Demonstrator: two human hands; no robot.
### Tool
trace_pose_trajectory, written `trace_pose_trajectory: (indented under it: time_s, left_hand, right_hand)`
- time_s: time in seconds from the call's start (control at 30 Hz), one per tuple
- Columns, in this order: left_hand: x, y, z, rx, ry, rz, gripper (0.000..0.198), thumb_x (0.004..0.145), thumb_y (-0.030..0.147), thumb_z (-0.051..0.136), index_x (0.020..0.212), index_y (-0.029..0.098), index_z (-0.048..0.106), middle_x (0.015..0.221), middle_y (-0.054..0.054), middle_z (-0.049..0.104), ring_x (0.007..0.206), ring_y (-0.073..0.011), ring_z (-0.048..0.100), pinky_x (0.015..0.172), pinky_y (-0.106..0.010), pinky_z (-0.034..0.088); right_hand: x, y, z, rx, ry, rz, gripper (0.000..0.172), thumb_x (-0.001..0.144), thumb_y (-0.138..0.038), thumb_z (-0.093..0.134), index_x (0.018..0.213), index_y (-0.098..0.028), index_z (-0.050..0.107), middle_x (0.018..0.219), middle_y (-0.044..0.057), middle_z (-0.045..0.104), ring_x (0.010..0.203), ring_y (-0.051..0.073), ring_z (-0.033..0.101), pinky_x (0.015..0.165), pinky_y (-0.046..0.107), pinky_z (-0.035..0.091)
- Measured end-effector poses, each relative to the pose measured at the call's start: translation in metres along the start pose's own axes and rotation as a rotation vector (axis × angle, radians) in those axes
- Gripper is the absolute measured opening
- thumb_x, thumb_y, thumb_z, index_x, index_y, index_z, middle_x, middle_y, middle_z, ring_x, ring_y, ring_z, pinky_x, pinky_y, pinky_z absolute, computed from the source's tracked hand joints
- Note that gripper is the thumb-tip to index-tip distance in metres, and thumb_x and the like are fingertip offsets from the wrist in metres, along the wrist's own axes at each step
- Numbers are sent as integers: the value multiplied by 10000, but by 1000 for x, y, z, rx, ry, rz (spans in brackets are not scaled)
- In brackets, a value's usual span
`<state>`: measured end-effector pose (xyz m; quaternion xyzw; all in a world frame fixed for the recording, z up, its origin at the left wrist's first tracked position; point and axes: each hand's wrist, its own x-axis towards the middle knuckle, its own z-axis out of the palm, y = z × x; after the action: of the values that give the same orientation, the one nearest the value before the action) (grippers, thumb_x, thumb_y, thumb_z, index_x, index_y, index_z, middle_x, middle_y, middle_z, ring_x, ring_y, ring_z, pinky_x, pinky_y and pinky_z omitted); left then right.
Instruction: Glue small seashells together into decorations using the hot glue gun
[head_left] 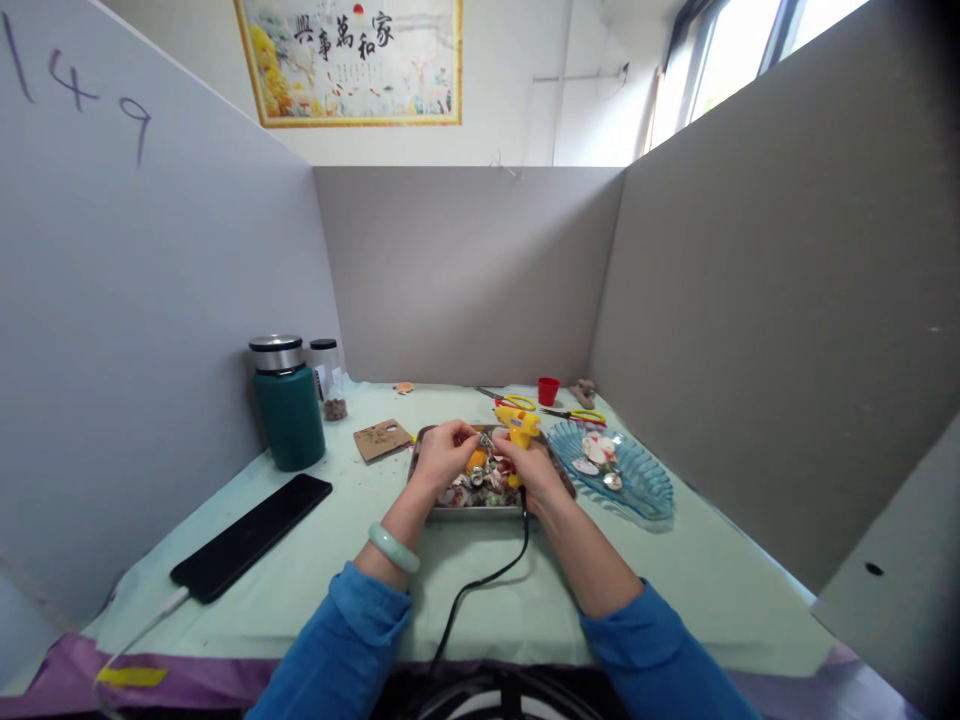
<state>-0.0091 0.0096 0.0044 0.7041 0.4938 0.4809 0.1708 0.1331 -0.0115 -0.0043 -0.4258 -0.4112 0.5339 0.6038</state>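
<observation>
My left hand (444, 458) is closed in a pinch above a metal tray (480, 514); what lies between its fingertips is too small to name. My right hand (534, 472) is wrapped round a yellow hot glue gun (519, 422), whose nozzle points up and to the left. The thumb and fingertips of that hand come close to the left fingertips. Beneath both hands the tray holds many small mixed trinkets (491, 482), red, white, orange and silvery. A black cord (480, 582) runs from the gun's handle down toward the table's front edge.
To the right is a blue glass dish (646, 488) with small pieces. Behind stand scissors (577, 415), more scissors (517, 402) and a red cup (548, 390). On the left are a brown card (382, 440), green flask (289, 420), jar (330, 385) and phone (251, 538). Partitions enclose the table.
</observation>
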Motion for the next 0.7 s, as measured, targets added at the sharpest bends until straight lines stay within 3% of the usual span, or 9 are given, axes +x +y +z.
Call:
trace_pose_trajectory:
  time_s: [0.33,0.7]
  left_hand:
    - [0,3,0,-315,-80,-130,251,675,389,654,707,140,649,589,-7,614,497,-102,516,464,-205,396]
    - [0,3,0,-256,-98,-93,266,677,397,657,711,134,664,609,-27,638,528,-115,539,482,-208,406]
  right_hand:
    - [1,0,-3,19,-72,74,219,679,-292,704,831,-176,598,721,25,651,441,62,492,349,150,357]
    - [4,4,-5,28,-88,64,241,657,-300,727,826,-187,597,680,2,633,433,62,489,362,153,355]
